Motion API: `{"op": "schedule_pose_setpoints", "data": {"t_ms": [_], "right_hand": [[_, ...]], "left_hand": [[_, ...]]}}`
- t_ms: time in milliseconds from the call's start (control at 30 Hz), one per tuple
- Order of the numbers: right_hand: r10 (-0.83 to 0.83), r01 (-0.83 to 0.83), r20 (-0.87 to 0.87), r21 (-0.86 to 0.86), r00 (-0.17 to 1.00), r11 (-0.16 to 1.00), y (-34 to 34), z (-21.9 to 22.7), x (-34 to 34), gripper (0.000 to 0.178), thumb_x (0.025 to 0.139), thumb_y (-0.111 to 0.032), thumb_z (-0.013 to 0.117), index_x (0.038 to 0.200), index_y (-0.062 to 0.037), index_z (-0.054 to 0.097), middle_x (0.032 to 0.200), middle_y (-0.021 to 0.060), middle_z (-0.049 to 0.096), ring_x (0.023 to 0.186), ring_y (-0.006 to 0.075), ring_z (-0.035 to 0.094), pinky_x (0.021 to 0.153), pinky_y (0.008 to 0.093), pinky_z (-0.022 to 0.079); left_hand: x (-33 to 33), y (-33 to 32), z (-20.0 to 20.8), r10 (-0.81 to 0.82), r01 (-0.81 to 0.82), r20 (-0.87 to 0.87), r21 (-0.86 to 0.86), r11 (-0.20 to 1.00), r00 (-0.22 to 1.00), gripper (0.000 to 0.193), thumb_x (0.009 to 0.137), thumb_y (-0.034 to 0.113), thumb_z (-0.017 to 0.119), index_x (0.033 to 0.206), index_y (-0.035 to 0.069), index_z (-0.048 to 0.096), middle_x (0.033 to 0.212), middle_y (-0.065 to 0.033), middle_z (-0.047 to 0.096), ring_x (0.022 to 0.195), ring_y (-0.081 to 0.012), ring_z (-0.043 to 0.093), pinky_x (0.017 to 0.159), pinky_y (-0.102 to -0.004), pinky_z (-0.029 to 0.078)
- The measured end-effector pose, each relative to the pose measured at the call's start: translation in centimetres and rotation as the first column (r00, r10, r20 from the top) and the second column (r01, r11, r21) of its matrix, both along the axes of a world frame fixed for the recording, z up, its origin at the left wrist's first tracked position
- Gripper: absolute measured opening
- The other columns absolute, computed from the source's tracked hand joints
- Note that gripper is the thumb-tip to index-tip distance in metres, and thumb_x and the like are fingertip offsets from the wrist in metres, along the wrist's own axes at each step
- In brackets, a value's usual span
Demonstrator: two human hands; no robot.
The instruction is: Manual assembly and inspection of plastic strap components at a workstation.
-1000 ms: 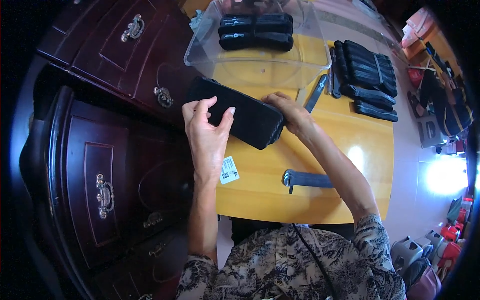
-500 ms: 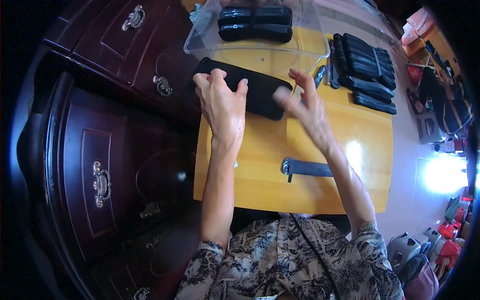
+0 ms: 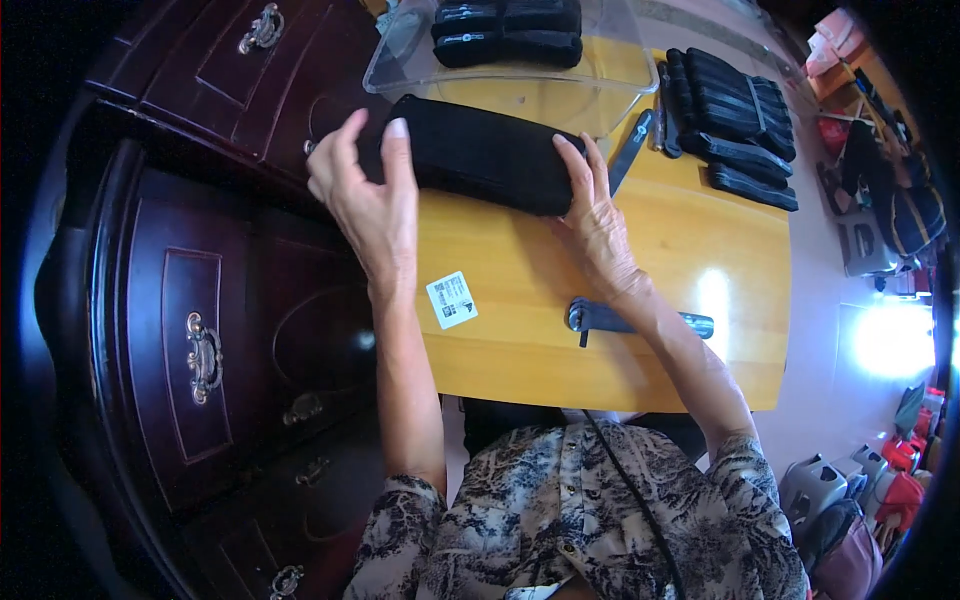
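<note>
A long black soft case [image 3: 480, 150] is held slightly tilted above the wooden table, its right end lower than its left. My right hand [image 3: 597, 215] grips the right end, thumb and fingers around the edge. At the left end my left hand [image 3: 370, 190] is open, fingers spread. Its thumb lies at the case's edge; whether it touches cannot be made out. A dark flat strap-like piece [image 3: 620, 318] with a round end lies on the table, partly behind my right forearm. Left of it lies a white printed label card [image 3: 453, 300].
A clear plastic bin [image 3: 510, 98] with black cases [image 3: 508, 48] stands at the far side. Several black bundled pieces [image 3: 730, 110] lie at the table's far right, near a slim dark strip [image 3: 630, 150]. Dark wooden drawers [image 3: 200, 350] flank the table's left.
My left hand has moved left off the case's face to its end. My right hand has closed on the right end. The case has shifted slightly up, and the label card has come into view.
</note>
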State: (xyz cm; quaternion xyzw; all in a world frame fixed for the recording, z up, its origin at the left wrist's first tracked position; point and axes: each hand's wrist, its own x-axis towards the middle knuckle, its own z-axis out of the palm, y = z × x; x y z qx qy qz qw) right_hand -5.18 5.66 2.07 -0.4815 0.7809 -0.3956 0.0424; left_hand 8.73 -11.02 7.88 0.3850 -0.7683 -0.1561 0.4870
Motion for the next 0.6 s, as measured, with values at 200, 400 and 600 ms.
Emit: {"op": "schedule_pose_setpoints", "data": {"t_ms": [200,400,600], "right_hand": [[0.014,-0.014,0.081,-0.001,0.997,1.0,-0.8,0.5,-0.9,0.099,0.068,0.012,0.071,0.148,-0.0201,0.023,0.142,0.0187,0.04,0.127,0.0382,0.046,0.1,0.0423,0.048],[0.066,-0.062,0.1,-0.044,0.993,0.997,-1.4,0.3,-1.7,0.098,0.069,0.014,0.069,0.148,-0.0209,0.023,0.142,0.016,0.041,0.127,0.0343,0.047,0.096,0.0391,0.052],[0.174,-0.171,0.109,-0.04,0.979,0.984,-2.3,0.8,-3.9,0.103,0.068,0.017,0.071,0.149,-0.021,0.019,0.142,0.0136,0.04,0.125,0.0305,0.05,0.094,0.0368,0.054]], "left_hand": [[0.5,-3.9,-4.7,-0.185,0.44,-0.424,0.645,0.625,0.886,0.09,0.085,0.064,0.057,0.143,0.0,0.035,0.145,-0.0184,0.036,0.136,-0.0272,0.031,0.113,-0.0389,0.022],[0.2,-3.6,-6.1,-0.221,0.462,-0.407,0.754,0.467,0.886,0.128,0.068,0.084,0.054,0.151,-0.002,0.008,0.158,-0.0207,0.001,0.146,-0.0344,0.002,0.118,-0.049,0.004],[0.8,-1.9,-5.2,-0.073,0.242,-0.237,0.839,0.487,0.969,0.129,0.066,0.087,0.051,0.152,0.001,0.009,0.158,-0.0222,0.004,0.145,-0.0379,0.006,0.117,-0.0495,0.01]]}}
